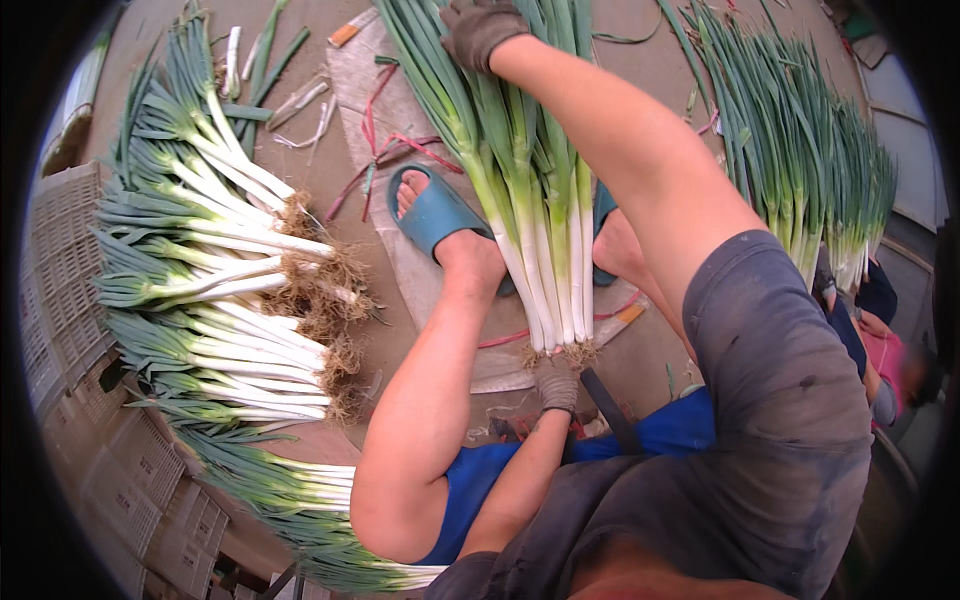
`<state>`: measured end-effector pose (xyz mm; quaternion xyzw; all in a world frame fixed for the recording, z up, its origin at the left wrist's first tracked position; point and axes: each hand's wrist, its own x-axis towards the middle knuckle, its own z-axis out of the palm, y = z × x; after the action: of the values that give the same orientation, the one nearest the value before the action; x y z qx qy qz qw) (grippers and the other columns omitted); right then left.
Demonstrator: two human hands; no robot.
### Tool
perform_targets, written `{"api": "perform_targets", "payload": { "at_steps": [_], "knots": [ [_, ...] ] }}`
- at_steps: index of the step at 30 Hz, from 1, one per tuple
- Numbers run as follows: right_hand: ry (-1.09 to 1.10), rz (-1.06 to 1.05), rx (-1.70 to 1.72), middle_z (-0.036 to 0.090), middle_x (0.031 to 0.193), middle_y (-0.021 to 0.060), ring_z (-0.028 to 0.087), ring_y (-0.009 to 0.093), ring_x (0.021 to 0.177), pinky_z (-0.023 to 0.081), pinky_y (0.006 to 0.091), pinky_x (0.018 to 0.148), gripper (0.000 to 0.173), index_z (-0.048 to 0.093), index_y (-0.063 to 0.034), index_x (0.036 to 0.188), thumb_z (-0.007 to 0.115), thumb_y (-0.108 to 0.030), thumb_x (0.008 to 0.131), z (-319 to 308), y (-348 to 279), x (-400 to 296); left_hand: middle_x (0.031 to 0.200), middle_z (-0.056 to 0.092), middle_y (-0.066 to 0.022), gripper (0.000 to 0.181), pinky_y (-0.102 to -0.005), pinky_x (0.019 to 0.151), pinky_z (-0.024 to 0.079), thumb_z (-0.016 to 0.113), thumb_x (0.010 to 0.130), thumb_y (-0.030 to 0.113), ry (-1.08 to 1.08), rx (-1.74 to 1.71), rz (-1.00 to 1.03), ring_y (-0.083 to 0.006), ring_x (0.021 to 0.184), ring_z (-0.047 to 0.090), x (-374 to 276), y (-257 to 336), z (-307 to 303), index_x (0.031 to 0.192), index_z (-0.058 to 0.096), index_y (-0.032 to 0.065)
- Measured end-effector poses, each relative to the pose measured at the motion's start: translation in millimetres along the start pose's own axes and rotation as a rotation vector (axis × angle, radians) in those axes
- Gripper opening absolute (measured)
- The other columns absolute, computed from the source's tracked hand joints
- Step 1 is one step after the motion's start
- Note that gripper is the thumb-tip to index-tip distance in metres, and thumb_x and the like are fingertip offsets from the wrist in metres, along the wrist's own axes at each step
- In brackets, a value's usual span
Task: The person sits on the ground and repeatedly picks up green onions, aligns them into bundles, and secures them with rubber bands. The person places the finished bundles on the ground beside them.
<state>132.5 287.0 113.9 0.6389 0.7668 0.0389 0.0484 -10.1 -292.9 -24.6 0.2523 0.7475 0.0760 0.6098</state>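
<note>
A bundle of long green onions (551, 255) lies between my feet, its green leaves pointing away from me and its white root ends towards me. My left hand (556, 382), in a dirty knit glove, is at the root ends; its fingers are partly hidden under the stalks, so its grip is unclear. My right hand (484, 34), in a brown glove, rests on the green leaves near the top edge, fingers spread. Red ties (375, 154) lie on the pale sheet (420, 277) beneath the bundle, beside my left sandal (435, 210).
Loose green onions with roots (255, 247) lie piled on the left, with more below. Bundled green onions (780, 150) stretch along the right. White plastic crates (64, 262) stand at the far left. Another person (885, 360) is at the right edge.
</note>
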Motion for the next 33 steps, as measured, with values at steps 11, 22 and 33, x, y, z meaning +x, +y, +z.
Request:
{"api": "perform_targets", "payload": {
  "at_steps": [11, 22, 33],
  "knots": [
    [-0.441, 0.488, 0.577, 0.055, 0.125, 0.026, 0.059, 0.038, 0.111, 0.047, 0.0434, 0.093, 0.087, 0.014, 0.0006, 0.149, 0.057, -0.041, 0.085, 16, -61, -256, 0.066, 0.064, -0.0124, 0.04, -0.0349, 0.047, 0.045, 0.048, 0.098, 0.033, -0.114, 0.095, 0.031, -0.0193, 0.05, 0.059, -3, 38, -21, 0.091, 0.062, -0.0037],
    [-0.326, 0.524, 0.714, 0.049, 0.134, 0.024, 0.057, 0.038, 0.113, 0.047, 0.0447, 0.095, 0.075, 0.021, -0.014, 0.15, 0.055, -0.028, 0.085, 27, -92, -271, 0.068, 0.063, -0.0121, 0.031, -0.0315, 0.044, 0.045, 0.05, 0.098, 0.027, -0.131, -0.208, -0.216, -0.0194, 0.046, 0.057, -30, 97, -32, 0.092, 0.057, -0.0024],
    [-0.593, 0.438, 0.792, 0.059, 0.119, 0.0272, 0.059, 0.042, 0.105, 0.046, 0.0472, 0.092, 0.072, 0.022, -0.0145, 0.149, 0.057, -0.025, 0.087, 12, -108, -369, 0.069, 0.064, -0.0117, 0.032, -0.0372, 0.053, 0.052, 0.052, 0.092, 0.03, -0.213, -0.143, -0.155, -0.0224, 0.058, 0.064, -12, 69, -19, 0.091, 0.062, -0.0007]
  ]
}}
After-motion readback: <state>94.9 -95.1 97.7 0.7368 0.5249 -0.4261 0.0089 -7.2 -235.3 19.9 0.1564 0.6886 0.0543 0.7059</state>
